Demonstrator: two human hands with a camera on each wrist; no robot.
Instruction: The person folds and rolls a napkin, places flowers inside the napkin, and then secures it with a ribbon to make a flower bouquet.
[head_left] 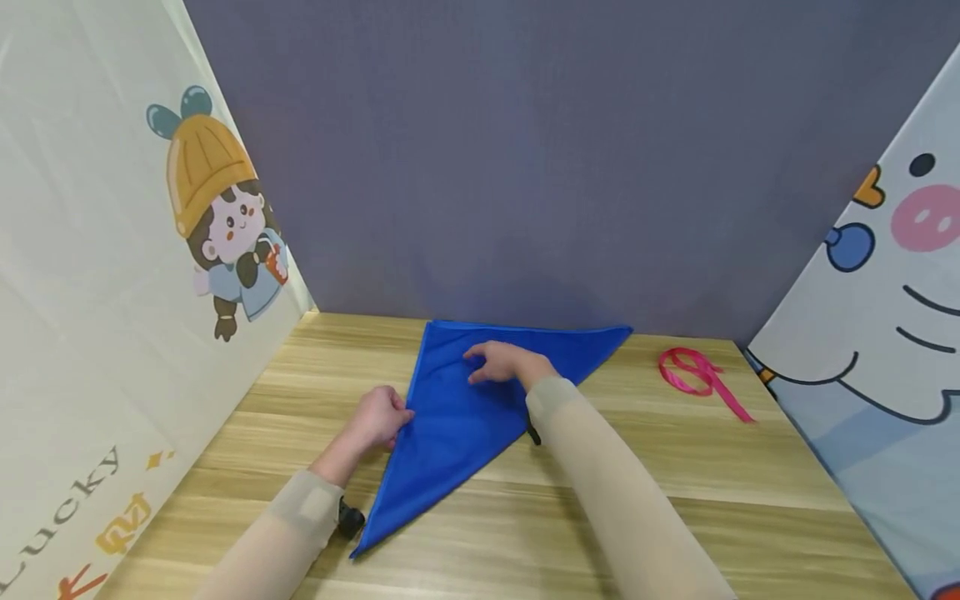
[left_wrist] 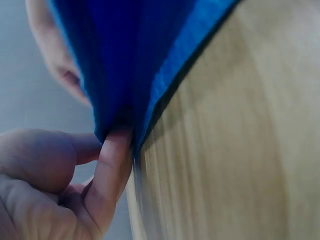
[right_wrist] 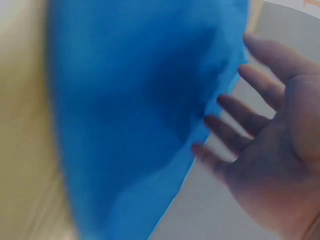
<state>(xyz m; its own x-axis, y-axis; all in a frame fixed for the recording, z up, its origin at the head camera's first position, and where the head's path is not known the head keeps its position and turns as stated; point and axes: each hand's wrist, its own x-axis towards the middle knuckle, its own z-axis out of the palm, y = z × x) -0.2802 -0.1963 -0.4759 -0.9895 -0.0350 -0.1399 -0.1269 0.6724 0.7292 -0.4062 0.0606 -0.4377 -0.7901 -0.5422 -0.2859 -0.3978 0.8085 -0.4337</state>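
Observation:
A blue cloth (head_left: pixel 465 433), folded into a triangle, lies on the wooden table. My left hand (head_left: pixel 381 415) pinches its left edge between thumb and finger. In the left wrist view, two layers of the cloth (left_wrist: pixel 117 55) part at that edge, and one finger of the left hand (left_wrist: pixel 55 185) reaches in between them. My right hand (head_left: pixel 504 363) hovers over the upper part of the cloth, holding nothing. In the right wrist view, the fingers of the right hand (right_wrist: pixel 270 140) are spread and relaxed, apart from the cloth (right_wrist: pixel 125 115).
A pink ribbon (head_left: pixel 693 372) lies loosely looped on the table (head_left: pixel 675 483) at the right. A grey panel (head_left: pixel 510 167) stands behind the table. Printed white cloths hang at the left (head_left: pixel 82 250) and right (head_left: pixel 832 333).

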